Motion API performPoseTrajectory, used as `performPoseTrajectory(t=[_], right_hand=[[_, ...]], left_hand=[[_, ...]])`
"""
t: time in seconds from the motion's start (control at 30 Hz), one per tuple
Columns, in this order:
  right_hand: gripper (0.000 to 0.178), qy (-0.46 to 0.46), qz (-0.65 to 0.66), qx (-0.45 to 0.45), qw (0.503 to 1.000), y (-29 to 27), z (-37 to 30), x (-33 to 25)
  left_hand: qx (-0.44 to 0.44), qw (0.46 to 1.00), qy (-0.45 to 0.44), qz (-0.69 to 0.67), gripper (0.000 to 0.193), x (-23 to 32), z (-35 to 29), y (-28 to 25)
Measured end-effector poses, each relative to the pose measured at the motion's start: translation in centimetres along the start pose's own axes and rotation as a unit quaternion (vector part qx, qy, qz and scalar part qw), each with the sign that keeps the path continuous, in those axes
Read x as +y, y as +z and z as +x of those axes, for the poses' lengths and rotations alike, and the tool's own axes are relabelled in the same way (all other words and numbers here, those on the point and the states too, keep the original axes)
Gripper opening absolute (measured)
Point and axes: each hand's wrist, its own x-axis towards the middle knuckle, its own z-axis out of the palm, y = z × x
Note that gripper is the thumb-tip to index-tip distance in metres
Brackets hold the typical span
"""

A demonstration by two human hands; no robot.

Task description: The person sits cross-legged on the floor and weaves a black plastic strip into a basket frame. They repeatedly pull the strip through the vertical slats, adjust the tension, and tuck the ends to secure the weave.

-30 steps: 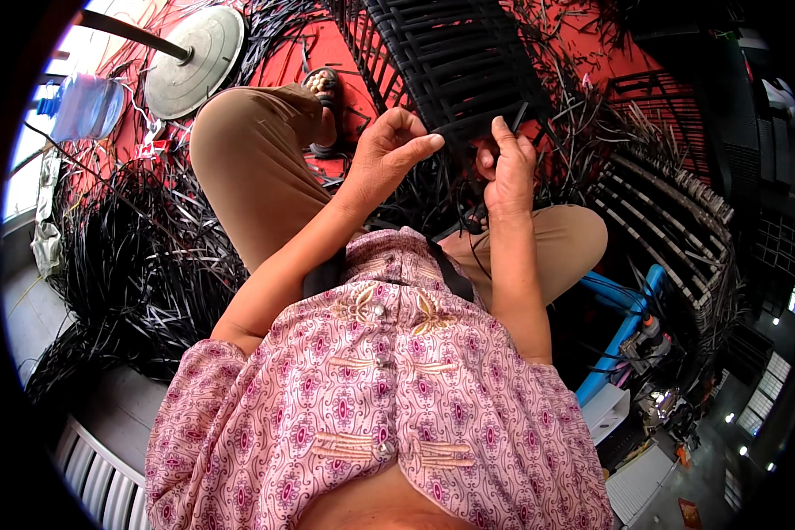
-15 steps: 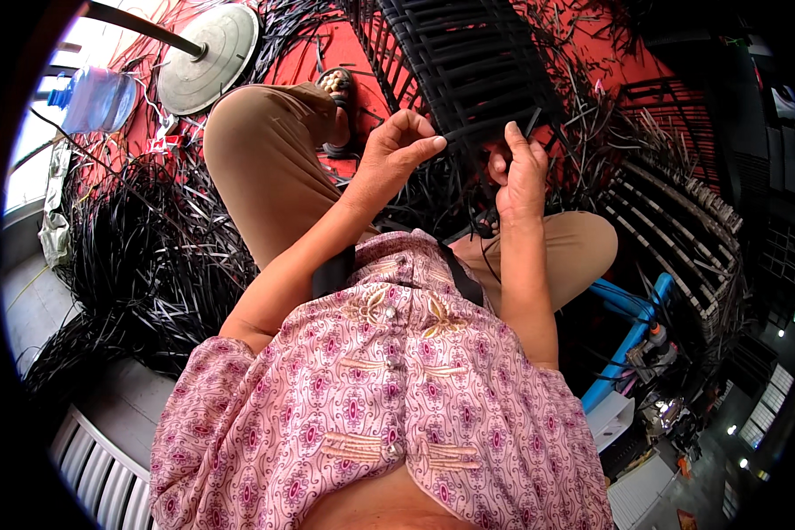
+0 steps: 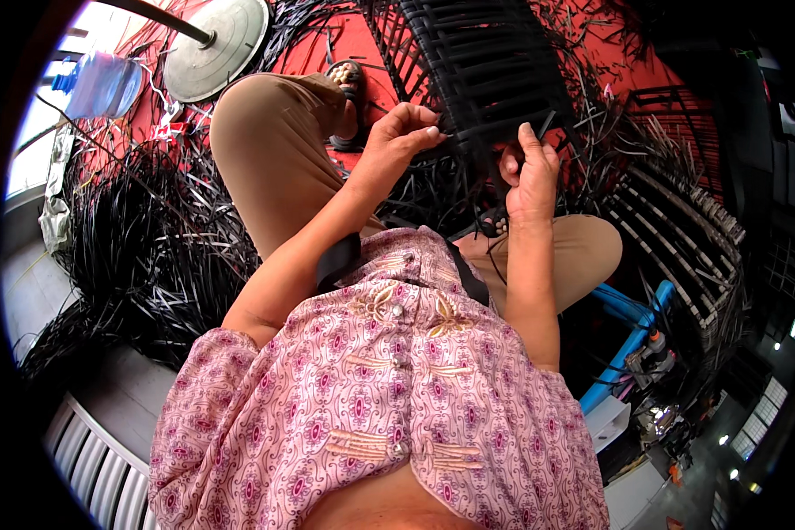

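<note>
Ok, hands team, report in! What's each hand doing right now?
Left hand pinching a black strip at the woven black panel. Right hand gripping another strip at the panel's lower edge. Loose black strips piled at the left, clear of both hands.

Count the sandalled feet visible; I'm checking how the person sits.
1: a sandalled foot on the red floor past the raised knee, left of the black woven frame. The other may be hidden.

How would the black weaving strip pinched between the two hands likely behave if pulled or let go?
The black weaving strip is thin and flat, so it probably bends easily yet springs back, as the curling loose strips suggest. It looks light. Its smooth sheen hints it could slip through the left hand or right hand.
</note>
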Motion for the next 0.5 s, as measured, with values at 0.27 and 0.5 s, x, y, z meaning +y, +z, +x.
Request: performPoseTrajectory(t=[0.27,0.5], right_hand=[[0.022,0.004,-0.007,0.017,1.000,0.2,-0.2,-0.1],[0.023,-0.001,-0.007,0.002,1.000,0.0,-0.1,0.0]], left_hand=[[-0.015,0.999,0.023,0.035,0.022,-1.9,0.7,-0.8],[-0.014,0.978,0.127,0.164,0.019,-1.9,1.0,-0.6]])
